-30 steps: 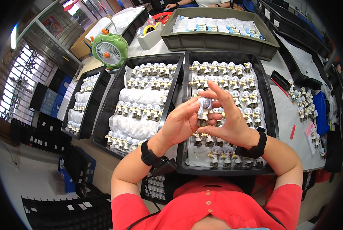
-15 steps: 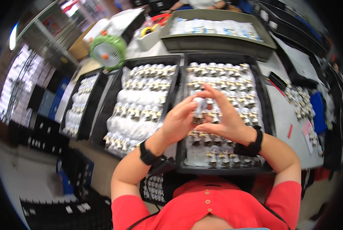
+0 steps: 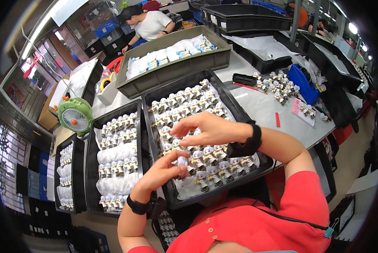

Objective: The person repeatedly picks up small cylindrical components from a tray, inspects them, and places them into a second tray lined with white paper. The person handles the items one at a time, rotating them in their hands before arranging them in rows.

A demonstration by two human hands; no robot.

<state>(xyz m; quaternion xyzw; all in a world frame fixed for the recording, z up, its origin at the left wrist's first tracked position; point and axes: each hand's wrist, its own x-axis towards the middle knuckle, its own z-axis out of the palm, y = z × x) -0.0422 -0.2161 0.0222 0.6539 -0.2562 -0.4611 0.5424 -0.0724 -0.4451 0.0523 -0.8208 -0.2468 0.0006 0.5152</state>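
Observation:
Small figurines with pale grey hair, white coats and dark bases stand in rows in a black tray point(image 3: 222, 77) lined with white sheet. Over the tray's near left part, my left hand point(image 3: 157, 173) pinches one figurine point(image 3: 182, 162) between thumb and fingers. Higher up and to the right, my right hand point(image 3: 210, 128) hovers above the rows, thumb and fingers apart, with nothing visible in it. It hides some of the figurines in the middle. A front row of figurines point(image 3: 214, 175) stands close to the tray's near edge.
Left are two more black trays of figurines point(image 3: 118, 164) and a green fan point(image 3: 75, 116). Behind is an olive bin point(image 3: 176, 67); a person point(image 3: 153, 25) sits beyond it. On the right lie a figurine heap point(image 3: 279, 86), a blue bin point(image 3: 303, 84) and a red stick point(image 3: 277, 119).
My view has swung right and up. My hands, close together around a figurine before, are now apart: the left has the figurine lower down, the right is farther over the tray.

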